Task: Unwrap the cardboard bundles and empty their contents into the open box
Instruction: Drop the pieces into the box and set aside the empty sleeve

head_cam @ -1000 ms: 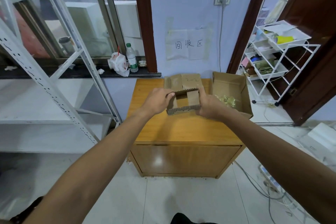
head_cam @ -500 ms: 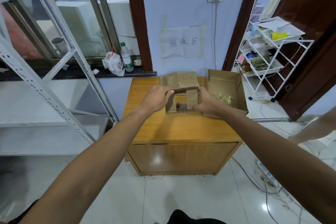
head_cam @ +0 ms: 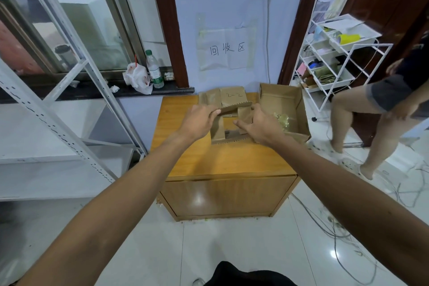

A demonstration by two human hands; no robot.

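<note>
Our left grip [head_cam: 200,119] pinched top flap of cardboard bundle [head_cam: 219,133]; right grip [head_cam: 261,126] clasped its right side. Bundle sat between grips on counter [head_cam: 222,160]. We judged: peel flap slowly, then tip toward open box [head_cam: 281,97] just right of right grip.

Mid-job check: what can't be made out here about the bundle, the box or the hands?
Head view only.
Inside of the cardboard bundle: hidden by its flaps and the right hand.
The yellowish items in the open box: too small to identify, partly behind the right hand.
The rear bundle marked 2-2: lower part hidden by the flap the left hand pinches.
</note>
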